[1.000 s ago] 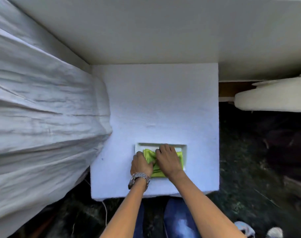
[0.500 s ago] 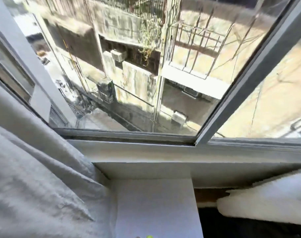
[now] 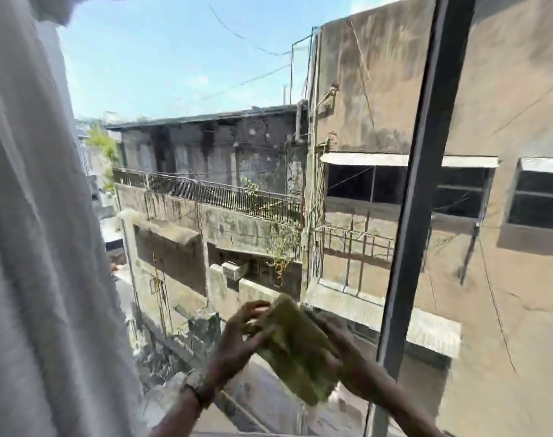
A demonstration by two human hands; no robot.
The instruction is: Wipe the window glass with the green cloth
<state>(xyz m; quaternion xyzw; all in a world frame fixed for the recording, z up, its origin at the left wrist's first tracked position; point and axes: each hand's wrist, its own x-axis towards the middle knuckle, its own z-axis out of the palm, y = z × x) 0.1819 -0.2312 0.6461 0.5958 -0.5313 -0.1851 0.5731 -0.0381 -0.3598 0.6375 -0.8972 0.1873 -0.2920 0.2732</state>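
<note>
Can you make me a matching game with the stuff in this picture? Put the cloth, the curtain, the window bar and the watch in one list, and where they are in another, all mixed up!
Things:
1. green cloth
2. white curtain
3. dark window frame bar
4. wristwatch

Places:
A. far left of the view
B. on the left wrist
C. held between both hands
D. standing upright, right of the hands

Pairs: 1-C, 2-A, 3-D, 4-B

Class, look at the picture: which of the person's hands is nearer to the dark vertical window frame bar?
Right. The right hand holds the green cloth just left of the frame bar; the left hand grips the cloth's far side, farther left.
</note>
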